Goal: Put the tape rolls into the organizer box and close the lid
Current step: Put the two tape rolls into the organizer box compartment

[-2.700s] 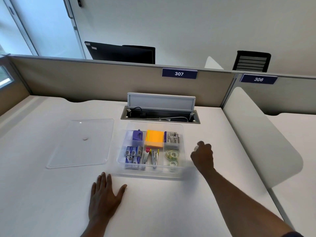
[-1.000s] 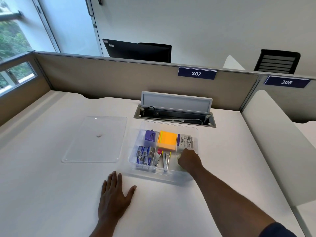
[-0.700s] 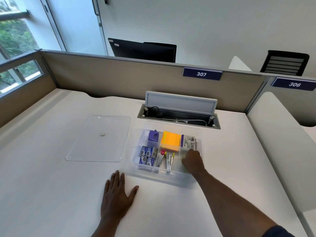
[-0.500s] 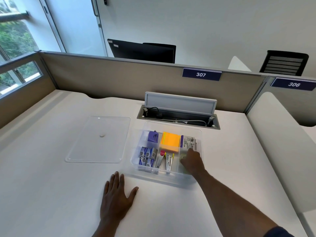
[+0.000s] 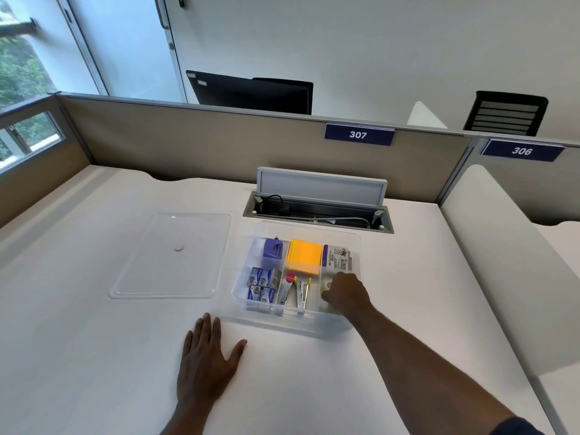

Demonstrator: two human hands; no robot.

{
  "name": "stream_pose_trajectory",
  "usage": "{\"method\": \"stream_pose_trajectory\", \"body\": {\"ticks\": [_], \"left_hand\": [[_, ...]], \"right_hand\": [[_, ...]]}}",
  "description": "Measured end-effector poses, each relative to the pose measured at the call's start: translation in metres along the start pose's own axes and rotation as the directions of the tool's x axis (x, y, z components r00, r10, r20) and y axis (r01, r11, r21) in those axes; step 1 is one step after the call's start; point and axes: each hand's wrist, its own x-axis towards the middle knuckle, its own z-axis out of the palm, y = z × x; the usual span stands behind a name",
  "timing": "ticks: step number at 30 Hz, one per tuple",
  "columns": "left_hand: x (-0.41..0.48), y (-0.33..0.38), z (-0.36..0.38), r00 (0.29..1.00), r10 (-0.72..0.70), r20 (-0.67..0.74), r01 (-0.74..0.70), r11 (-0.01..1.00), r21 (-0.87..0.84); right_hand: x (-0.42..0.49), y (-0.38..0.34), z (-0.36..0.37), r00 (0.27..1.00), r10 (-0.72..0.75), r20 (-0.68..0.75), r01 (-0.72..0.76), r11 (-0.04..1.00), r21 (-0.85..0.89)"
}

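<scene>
1. Two hands in view: left hand (image 5: 205, 356) lies flat on the desk (image 5: 94, 356), palm down, fingers spread, holding nothing.
2. Right hand (image 5: 345, 293) reaches into the near-right compartment of the organizer box (image 5: 356, 243); fingers curled downward. Can't tell whether it's gripping anything, since the knuckles hide the fingertips.
3. Tape rolls: one clear roll (image 5: 327, 282) shows just left of the right hand's fingers, inside that same compartment; a greenish bit shows below the hand, too hidden to say more.
4. Box is clear plastic w/ dividers, sits just ahead of the left hand, to its right.
5. Other contents, all left of / beyond the right hand: orange sticky notes (image 5: 305, 257) in the middle far cell; purple item (image 5: 272, 248) in the far-left cell; blue staple boxes (image 5: 262, 285) in the near-left cell; metal clips (image 5: 296, 291) in the near-middle cell; printed label pack (image 5: 337, 259) just beyond the right hand.
6. Lid (image 5: 171, 255) is off, lying flat on the desk, well ahead of the left hand & beside the box's left wall, not touching it.
7. Open cable tray (image 5: 317, 211) is beyond the box; partition sign reads 307 (image 5: 358, 134).
</scene>
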Motion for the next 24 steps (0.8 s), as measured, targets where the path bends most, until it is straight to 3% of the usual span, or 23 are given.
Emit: {"method": "stream_pose_trajectory", "body": {"ticks": [6, 15, 24], "left_hand": [[0.001, 0.000, 0.001, 1.000, -0.006, 0.019, 0.006, 1.000, -0.001], [0.000, 0.000, 0.001, 1.000, -0.009, 0.007, 0.009, 1.000, -0.007], [-0.001, 0.001, 0.000, 1.000, -0.009, 0.011, 0.009, 1.000, -0.014]], "right_hand": [[-0.007, 0.005, 0.012, 0.995, 0.089, 0.038, -0.091, 0.995, 0.050], [-0.010, 0.004, 0.009, 0.993, 0.085, 0.083, -0.098, 0.980, 0.174], [-0.012, -0.004, 0.008, 0.983, 0.183, -0.002, -0.179, 0.961, 0.209]]}}
